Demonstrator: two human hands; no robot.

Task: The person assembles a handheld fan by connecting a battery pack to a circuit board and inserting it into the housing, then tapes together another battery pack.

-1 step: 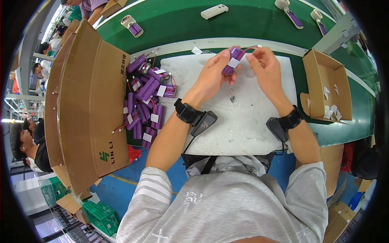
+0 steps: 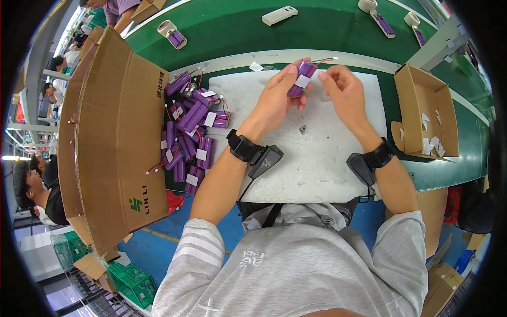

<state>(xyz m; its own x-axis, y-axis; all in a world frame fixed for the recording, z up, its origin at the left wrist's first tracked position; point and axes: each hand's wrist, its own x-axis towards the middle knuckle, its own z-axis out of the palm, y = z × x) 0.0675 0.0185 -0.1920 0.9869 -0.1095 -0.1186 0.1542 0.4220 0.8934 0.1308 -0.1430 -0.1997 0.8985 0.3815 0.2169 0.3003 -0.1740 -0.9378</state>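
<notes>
Above the white foam pad [image 2: 338, 158], my left hand [image 2: 280, 92] grips a purple battery pack [image 2: 299, 87] with a white label on its side. Thumb and fingers close round the pack, which is tilted. Red and black wires with a small white connector [image 2: 335, 58] stick out from its upper end to the right. Just right of the pack is my right hand [image 2: 346, 95], apart from it. Its fingers are loosely curled, the thumb stands off from them, and nothing shows between them. A heap of similar purple packs [image 2: 193, 116] lies left of the pad.
A tall cardboard box [image 2: 119, 132] stands left of the heap. On the right, a shallow cardboard box [image 2: 428, 95] holds white paper scraps. White handheld housings [image 2: 279, 16] lie on the green surface beyond. Other people are at the far left.
The battery pack has tilted slightly in my left hand, and its wires sit a little further left. My right hand has shifted slightly down, its fingers a bit more curled.
</notes>
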